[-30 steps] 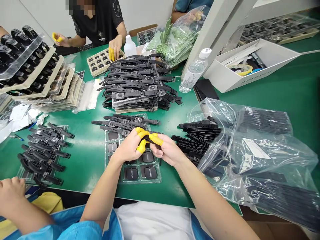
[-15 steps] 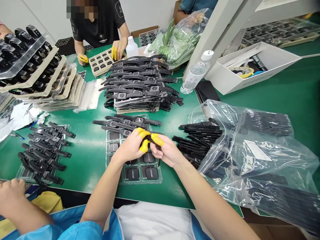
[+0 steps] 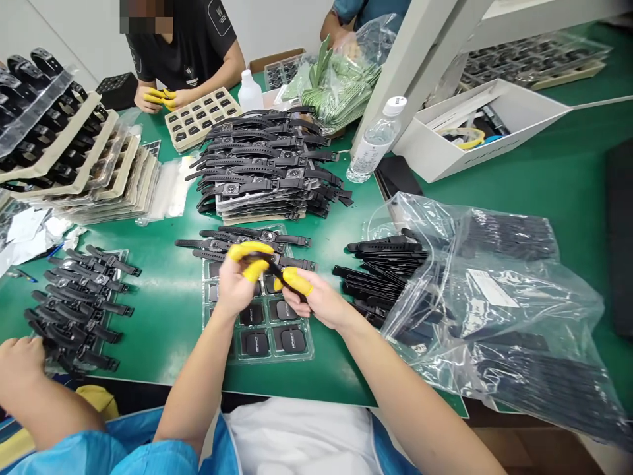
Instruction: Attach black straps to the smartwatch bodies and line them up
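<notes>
Yellow finger covers are on both my hands. My left hand pinches one end of a black strap, somewhat blurred, and my right hand grips its other end. Beneath them lies a clear tray with black square pieces in its compartments. Several black watches with straps lie across the tray's far part. To the right of my hands is a loose pile of black straps, beside clear plastic bags of more straps.
A tall stack of watches stands beyond the tray, with a water bottle at its right. More watches and stacked trays are at left. A co-worker's hands are across the table; another person's arm is at lower left.
My left hand has moved left, away from my right, and more of the strap shows between them. The co-worker's hands opposite have come together off their tray. The whole view has shifted slightly.
</notes>
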`<action>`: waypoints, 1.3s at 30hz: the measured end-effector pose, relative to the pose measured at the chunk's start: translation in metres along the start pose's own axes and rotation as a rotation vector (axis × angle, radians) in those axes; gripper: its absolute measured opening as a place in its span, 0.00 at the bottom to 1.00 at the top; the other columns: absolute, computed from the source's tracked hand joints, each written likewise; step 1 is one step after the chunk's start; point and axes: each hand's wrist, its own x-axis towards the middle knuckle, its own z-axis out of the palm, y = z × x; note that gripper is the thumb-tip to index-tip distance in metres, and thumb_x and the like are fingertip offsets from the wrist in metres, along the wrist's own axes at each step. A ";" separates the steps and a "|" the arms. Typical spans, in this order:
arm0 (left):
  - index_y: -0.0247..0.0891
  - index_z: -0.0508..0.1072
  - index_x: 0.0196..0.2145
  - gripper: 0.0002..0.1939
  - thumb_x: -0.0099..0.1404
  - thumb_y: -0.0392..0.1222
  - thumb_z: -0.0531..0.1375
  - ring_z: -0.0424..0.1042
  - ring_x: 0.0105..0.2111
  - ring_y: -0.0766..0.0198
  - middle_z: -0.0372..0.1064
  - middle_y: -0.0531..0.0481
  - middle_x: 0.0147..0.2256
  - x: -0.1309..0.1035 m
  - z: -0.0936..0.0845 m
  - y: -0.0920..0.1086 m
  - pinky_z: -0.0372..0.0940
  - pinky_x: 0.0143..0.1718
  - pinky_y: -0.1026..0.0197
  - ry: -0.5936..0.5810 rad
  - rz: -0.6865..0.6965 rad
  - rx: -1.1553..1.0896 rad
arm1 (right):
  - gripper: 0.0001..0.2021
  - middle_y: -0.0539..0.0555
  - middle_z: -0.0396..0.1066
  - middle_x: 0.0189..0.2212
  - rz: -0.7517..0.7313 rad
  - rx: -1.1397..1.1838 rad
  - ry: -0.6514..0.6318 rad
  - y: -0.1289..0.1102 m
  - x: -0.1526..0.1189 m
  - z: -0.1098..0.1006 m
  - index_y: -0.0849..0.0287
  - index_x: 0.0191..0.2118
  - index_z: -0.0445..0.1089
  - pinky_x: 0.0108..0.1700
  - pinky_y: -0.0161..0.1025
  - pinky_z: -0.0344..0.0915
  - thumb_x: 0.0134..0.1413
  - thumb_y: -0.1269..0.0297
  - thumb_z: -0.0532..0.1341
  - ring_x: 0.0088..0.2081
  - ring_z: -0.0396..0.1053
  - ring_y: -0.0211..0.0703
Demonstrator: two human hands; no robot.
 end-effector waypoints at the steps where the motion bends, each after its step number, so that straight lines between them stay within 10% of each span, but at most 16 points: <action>1: 0.41 0.73 0.43 0.16 0.69 0.54 0.69 0.82 0.38 0.59 0.80 0.47 0.42 0.004 -0.004 0.000 0.77 0.40 0.57 0.120 -0.044 -0.086 | 0.20 0.41 0.57 0.21 0.054 -0.040 -0.026 -0.002 -0.001 -0.002 0.57 0.37 0.68 0.19 0.32 0.46 0.62 0.43 0.64 0.17 0.47 0.29; 5: 0.42 0.67 0.45 0.22 0.66 0.56 0.70 0.81 0.26 0.64 0.82 0.48 0.43 0.015 -0.017 -0.002 0.73 0.25 0.65 0.417 -0.164 -0.196 | 0.18 0.40 0.60 0.20 0.036 -0.187 0.118 -0.007 0.000 -0.005 0.56 0.38 0.66 0.20 0.31 0.47 0.60 0.47 0.67 0.18 0.50 0.30; 9: 0.41 0.72 0.54 0.19 0.70 0.50 0.66 0.83 0.33 0.60 0.80 0.42 0.52 0.003 -0.006 -0.008 0.79 0.32 0.59 0.028 -0.324 0.000 | 0.20 0.41 0.67 0.21 -0.106 -0.121 0.171 -0.002 0.003 0.002 0.54 0.40 0.63 0.19 0.32 0.48 0.60 0.44 0.66 0.16 0.53 0.30; 15: 0.42 0.73 0.62 0.29 0.66 0.26 0.53 0.74 0.59 0.55 0.75 0.43 0.58 -0.017 0.010 -0.011 0.71 0.62 0.50 -0.439 0.088 0.452 | 0.19 0.40 0.65 0.18 -0.059 0.034 0.063 0.002 0.001 0.006 0.56 0.39 0.63 0.17 0.31 0.41 0.58 0.46 0.67 0.14 0.44 0.28; 39: 0.38 0.66 0.65 0.21 0.78 0.37 0.51 0.69 0.56 0.52 0.68 0.37 0.54 -0.016 0.003 -0.006 0.70 0.59 0.46 -0.562 0.235 0.608 | 0.17 0.39 0.57 0.14 0.022 0.221 0.174 -0.002 0.003 0.003 0.55 0.32 0.63 0.17 0.28 0.40 0.51 0.54 0.72 0.16 0.43 0.28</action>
